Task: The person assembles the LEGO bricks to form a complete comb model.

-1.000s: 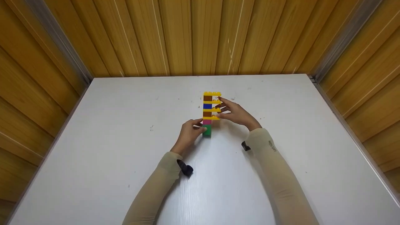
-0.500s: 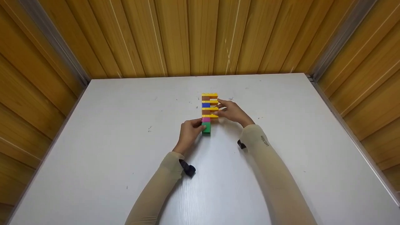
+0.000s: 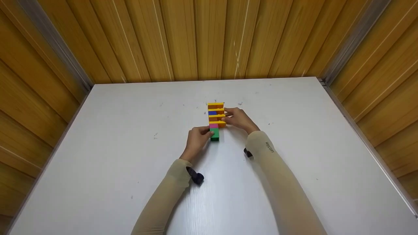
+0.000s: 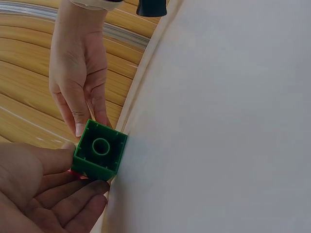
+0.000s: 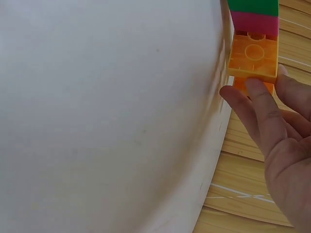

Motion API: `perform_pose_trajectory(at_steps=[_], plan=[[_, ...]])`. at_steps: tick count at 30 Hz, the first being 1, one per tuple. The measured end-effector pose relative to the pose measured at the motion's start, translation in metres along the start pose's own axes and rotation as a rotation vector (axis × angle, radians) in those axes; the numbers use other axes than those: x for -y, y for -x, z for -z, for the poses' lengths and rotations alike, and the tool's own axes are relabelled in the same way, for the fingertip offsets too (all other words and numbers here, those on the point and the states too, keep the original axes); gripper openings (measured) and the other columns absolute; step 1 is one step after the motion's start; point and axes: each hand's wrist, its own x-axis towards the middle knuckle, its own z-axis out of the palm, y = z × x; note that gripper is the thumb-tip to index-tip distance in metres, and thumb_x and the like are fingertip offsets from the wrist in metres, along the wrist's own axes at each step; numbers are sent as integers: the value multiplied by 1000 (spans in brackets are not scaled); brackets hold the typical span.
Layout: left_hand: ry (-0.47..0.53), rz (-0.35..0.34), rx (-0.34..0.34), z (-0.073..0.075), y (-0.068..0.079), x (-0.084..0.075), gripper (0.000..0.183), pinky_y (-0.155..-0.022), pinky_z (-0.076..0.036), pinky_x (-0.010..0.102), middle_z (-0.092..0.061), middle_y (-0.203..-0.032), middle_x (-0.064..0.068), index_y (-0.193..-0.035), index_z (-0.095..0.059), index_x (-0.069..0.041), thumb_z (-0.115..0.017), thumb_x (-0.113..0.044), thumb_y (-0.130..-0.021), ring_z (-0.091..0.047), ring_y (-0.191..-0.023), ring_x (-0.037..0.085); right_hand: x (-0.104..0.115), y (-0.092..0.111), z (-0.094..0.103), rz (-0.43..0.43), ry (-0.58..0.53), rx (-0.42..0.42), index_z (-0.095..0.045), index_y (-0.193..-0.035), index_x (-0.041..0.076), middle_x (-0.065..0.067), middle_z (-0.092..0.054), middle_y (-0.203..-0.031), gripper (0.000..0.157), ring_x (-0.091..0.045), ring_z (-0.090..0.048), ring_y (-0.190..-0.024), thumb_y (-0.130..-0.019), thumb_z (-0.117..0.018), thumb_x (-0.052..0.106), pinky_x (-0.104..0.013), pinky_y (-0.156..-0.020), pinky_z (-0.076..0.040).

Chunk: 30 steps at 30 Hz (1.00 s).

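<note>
A stack of toy building blocks stretches away from me over the table. At its near end is a green block [image 3: 215,134], then a pink block [image 3: 214,125]. Beyond them, long yellow bricks [image 3: 216,105] jut out to the right, with a blue block [image 3: 212,113] among them. My left hand [image 3: 195,140] pinches the green block between thumb and fingers; its hollow underside faces the left wrist camera. My right hand [image 3: 240,118] holds the jutting ends of the yellow bricks, fingertips on a yellow brick [image 5: 254,57] in the right wrist view.
A white table [image 3: 147,107] with small scuff marks lies beneath the hands. Wood-patterned panels [image 3: 183,39] rise behind it and at both sides. Each wrist wears a small black camera; the left one [image 3: 197,178] sits just over the sleeve's edge.
The stack has tipped so its far end comes nearer and the yellow bricks' undersides show; the brown blocks are now hidden. My right hand has moved slightly left and down with it.
</note>
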Motion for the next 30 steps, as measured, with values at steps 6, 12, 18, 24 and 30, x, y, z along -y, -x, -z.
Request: perform_pose_trajectory(at_steps=[6,12,18,24,30], plan=[[7,2,14,3,1,-2,36,-95,-52,32,-69,-118,8,-124,-64,-4,-65,-20,-92,-63,-110,18,-3,-1,-1,9,43,-11,-36,-147,7,-16,-53,-140,59,-27,-53,-127,-96,-58,27,-40,-108,-42],[-6,44,55,3,-1,-5,38,-95,-52,31,-68,-120,6,-126,-62,-5,-65,-22,-92,-63,-109,16,-8,-2,-1,-18,56,-5,-37,-147,11,-13,-52,-142,59,-26,-48,-132,-96,-58,31,-42,-113,-36],[-38,74,82,3,-2,-8,41,-98,-51,32,-66,-122,7,-130,-59,-5,-64,-22,-93,-62,-110,17,-10,-1,-1,0,43,-14,-39,-146,9,-15,-55,-138,59,-26,-58,-120,-95,-59,30,-41,-107,-43],[-46,39,105,4,0,-7,43,-98,-50,34,-61,-130,10,-134,-54,-5,-60,-19,-94,-59,-116,21,-10,0,-1,23,23,-46,-43,-143,7,-16,-56,-134,57,-27,-58,-117,-94,-62,29,-38,-99,-50],[-69,-14,95,13,3,-4,45,-100,-49,40,-53,-141,9,-138,-51,-10,-58,-22,-96,-58,-120,26,-11,5,2,56,73,-73,-47,-141,8,-13,-57,-134,53,-29,-54,-122,-96,-57,34,-43,-108,-41]])
